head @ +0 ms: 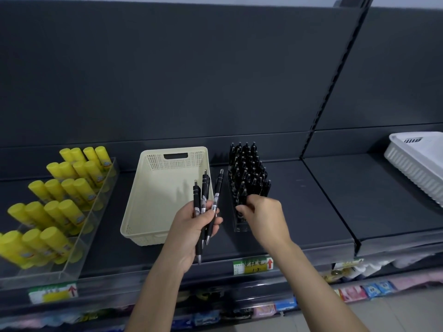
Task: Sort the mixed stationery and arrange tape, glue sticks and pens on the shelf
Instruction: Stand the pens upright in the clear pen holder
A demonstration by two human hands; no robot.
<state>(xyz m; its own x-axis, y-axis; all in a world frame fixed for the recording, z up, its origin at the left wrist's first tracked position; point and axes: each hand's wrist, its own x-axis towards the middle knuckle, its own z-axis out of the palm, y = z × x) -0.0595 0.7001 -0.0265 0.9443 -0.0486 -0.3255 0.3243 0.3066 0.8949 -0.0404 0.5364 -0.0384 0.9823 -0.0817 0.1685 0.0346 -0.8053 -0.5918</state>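
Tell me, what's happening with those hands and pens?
Left hand grips a bunch of black click pens. Right hand at the clear rack of upright black pens, grip unclear. Cream plastic basket alongside, nothing blocking.

We see our own two arms, both bare, with skin showing all the way from the lower edge of the view to the fingertips. Our left forearm is slim and smooth, narrowing to a slender wrist just below our left hand. Our right forearm looks much the same, long and lean. Our right hand has smooth knuckles and slim fingers. The fingernails are too small and blurred to make out.
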